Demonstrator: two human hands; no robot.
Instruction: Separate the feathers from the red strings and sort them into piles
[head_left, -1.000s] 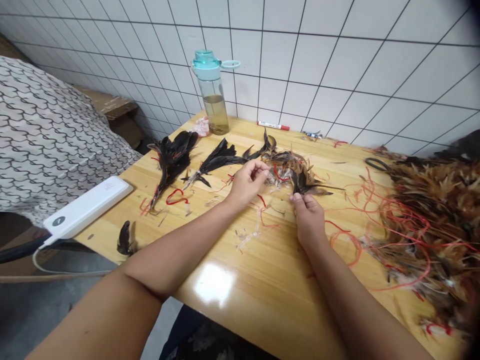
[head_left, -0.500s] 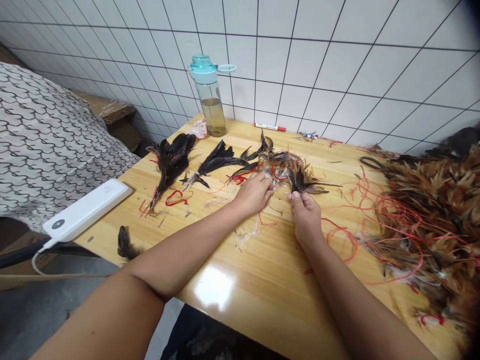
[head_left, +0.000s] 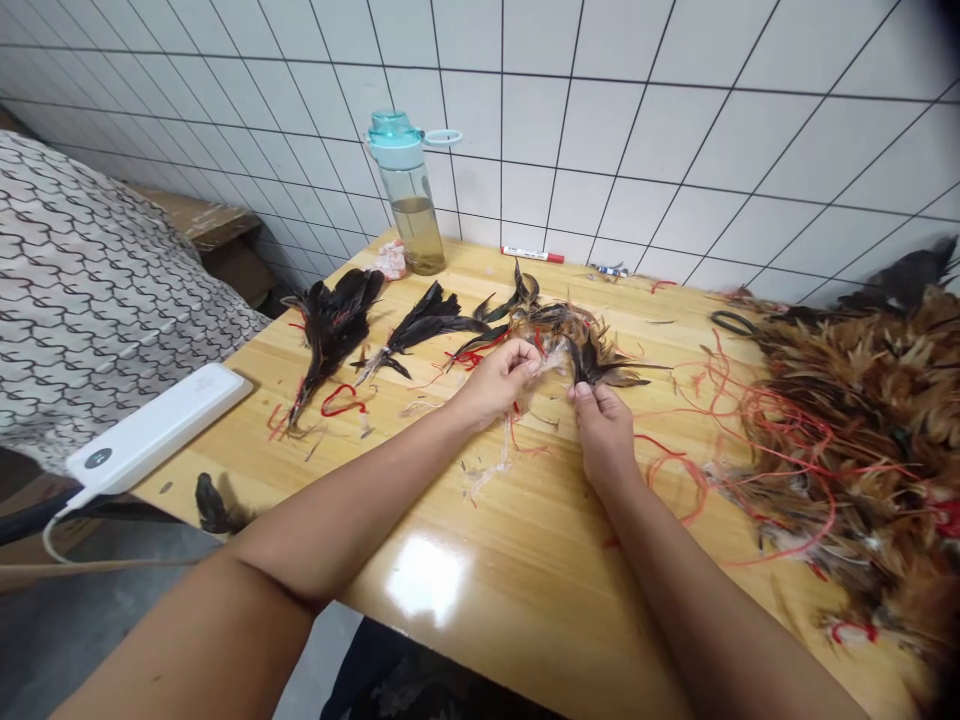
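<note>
My right hand (head_left: 606, 430) pinches a small bunch of dark feathers (head_left: 592, 362) between thumb and fingers, tips fanning up and to the right. Just left of it, my left hand (head_left: 499, 385) is closed in a pinch, with pale feather fluff (head_left: 553, 357) at its fingertips. Behind both hands lies a pile of brown feathers (head_left: 566, 322), partly hidden by the fingers and the bunch. A tied-looking bunch of black feathers (head_left: 431, 325) lies left of the pile, and a larger black feather bunch (head_left: 337, 325) farther left.
A large heap of brown feathers (head_left: 862, 400) covers the table's right side, with tangled red string (head_left: 787, 425) beside it. At the back stand a water bottle (head_left: 416, 215) and a red-capped marker (head_left: 531, 255). A white power bank (head_left: 161, 425) sits on the left edge.
My left hand has lifted slightly off the brown pile and turned, its thumb and fingers now pinched with pale fluff. My right hand still holds the dark feathers. The view has shifted slightly.
</note>
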